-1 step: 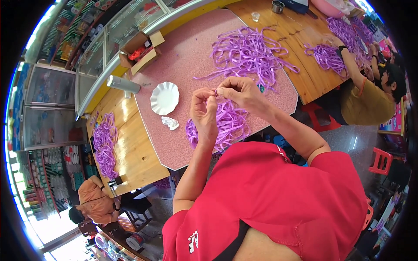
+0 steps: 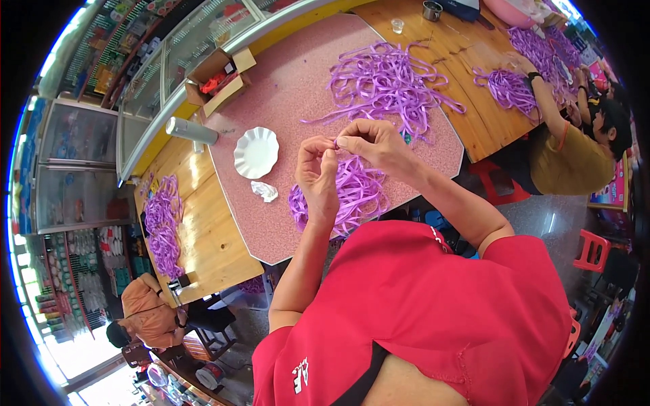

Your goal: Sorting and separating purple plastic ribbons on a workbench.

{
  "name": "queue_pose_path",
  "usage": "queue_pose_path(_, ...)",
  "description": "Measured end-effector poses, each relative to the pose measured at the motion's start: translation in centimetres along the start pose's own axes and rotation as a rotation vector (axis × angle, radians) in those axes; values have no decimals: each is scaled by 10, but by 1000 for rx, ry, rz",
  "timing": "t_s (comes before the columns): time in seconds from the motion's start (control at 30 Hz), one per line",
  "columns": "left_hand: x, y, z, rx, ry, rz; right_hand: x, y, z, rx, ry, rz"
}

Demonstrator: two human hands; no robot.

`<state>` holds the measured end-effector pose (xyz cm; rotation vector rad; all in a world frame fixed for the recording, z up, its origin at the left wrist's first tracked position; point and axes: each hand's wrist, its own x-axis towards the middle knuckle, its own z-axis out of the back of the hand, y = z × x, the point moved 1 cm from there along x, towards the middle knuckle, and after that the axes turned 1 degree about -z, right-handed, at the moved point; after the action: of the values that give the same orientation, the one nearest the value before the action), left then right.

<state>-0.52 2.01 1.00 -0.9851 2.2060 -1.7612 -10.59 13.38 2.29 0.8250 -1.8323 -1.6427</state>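
Observation:
My left hand [image 2: 315,169] and my right hand [image 2: 379,145] meet over the pink speckled tabletop [image 2: 284,88]. Thumb and forefinger of each are pinched together on a small bit of purple ribbon [image 2: 336,144]; most of it is hidden by the fingers. Under my hands, near the table's front edge, lies a loose heap of purple ribbon [image 2: 359,196]. A larger tangled ribbon pile [image 2: 386,81] spreads just beyond my right hand. To the left of my left hand are a white scalloped plate [image 2: 256,153] and a crumpled white tissue [image 2: 265,191].
An open cardboard box [image 2: 227,81] with red items and a grey cylinder [image 2: 191,130] stand at the far left. More ribbon [image 2: 162,227] lies on the left wooden table. Co-workers sit at left [image 2: 149,311] and right [image 2: 569,159]. A red stool [image 2: 592,250] stands at right.

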Motion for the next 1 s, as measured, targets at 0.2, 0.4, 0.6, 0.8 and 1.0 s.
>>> queue_pose_path(0.2,1,-1,1,-86,-30,50,-4,17,-1,-52,69,51)
queue_pose_path(0.4,3,-2,3,-69,-26,58,-6,22,1,-363,22,262)
queue_pose_path(0.6,2,1,5,-43,15,74,-6,18,3,-263,-18,149)
queue_pose_path(0.8,1,-2,6,281,86,-106,-6,21,5,-122,-8,22)
queue_pose_path(1.0,11,-24,16,893,335,-532,-8,18,9,-87,54,-26)
